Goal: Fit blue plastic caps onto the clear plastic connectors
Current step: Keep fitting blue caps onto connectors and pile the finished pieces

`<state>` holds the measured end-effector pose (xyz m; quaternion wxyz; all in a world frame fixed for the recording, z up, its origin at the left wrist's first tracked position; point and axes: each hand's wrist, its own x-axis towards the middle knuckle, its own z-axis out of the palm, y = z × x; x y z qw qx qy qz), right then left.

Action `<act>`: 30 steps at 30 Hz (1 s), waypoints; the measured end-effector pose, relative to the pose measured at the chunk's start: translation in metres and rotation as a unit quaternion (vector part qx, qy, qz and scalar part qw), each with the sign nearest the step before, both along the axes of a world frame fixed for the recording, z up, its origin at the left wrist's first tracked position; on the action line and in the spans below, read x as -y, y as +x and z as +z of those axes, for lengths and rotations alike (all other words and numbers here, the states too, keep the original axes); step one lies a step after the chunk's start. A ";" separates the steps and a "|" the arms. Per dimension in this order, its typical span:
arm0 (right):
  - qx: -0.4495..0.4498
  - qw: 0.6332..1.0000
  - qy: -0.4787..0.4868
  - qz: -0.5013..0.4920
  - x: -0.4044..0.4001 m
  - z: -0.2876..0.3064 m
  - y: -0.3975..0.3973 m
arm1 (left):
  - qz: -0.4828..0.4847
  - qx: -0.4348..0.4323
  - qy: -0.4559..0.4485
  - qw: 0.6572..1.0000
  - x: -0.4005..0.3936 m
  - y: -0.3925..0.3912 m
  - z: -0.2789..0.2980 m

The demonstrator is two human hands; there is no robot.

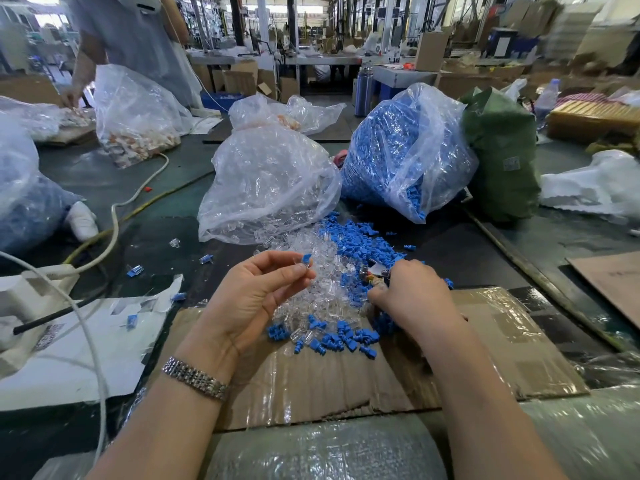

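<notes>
My left hand point(258, 289) is raised, palm toward me, and pinches a clear connector with a blue cap point(306, 259) on it between thumb and fingertips. My right hand point(410, 292) lies knuckles up, its fingers curled down into the loose blue caps point(360, 244); what it holds is hidden. A pile of clear connectors point(322, 296) lies between the two hands. More blue caps point(332, 337) are scattered on the cardboard sheet point(491, 334) in front.
A clear bag of connectors point(270, 181) and a bag of blue caps point(398, 161) stand behind the piles. A green bag point(502, 157) is at right. White and yellow cables point(114, 223) run at left. Several capped pieces point(135, 270) lie at left. Another person point(131, 39) stands far left.
</notes>
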<state>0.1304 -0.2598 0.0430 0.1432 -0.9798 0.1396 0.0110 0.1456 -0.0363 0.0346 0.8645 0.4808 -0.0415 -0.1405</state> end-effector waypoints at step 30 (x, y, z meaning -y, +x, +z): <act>-0.081 0.902 0.369 0.208 -0.041 0.029 -0.023 | 0.087 0.171 0.219 0.957 0.003 -0.007 0.002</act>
